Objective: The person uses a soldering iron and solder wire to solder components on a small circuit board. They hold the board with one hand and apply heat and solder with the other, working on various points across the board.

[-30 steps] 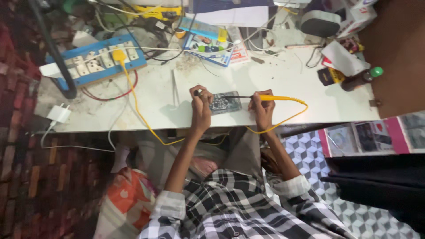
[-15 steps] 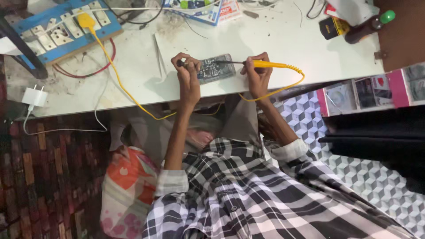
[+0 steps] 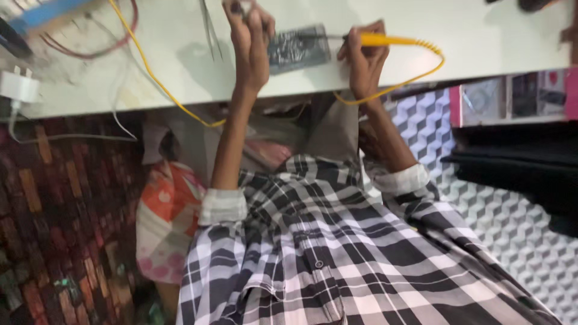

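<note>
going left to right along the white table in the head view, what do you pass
white plug adapter → red wire loop → tweezers → left hand → small circuit board → right hand → yellow-handled soldering iron, its coiled yellow cord looping back under the table edge.

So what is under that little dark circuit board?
The circuit board lies flat on the white table. The left hand steadies its left edge and the right hand brings a yellow soldering iron to its right edge. Its underside is hidden.

Smooth matt white tabletop (image 3: 481,42), glossy yellow plastic tool handle (image 3: 385,40), soft checked cloth shirt (image 3: 337,241).
</note>
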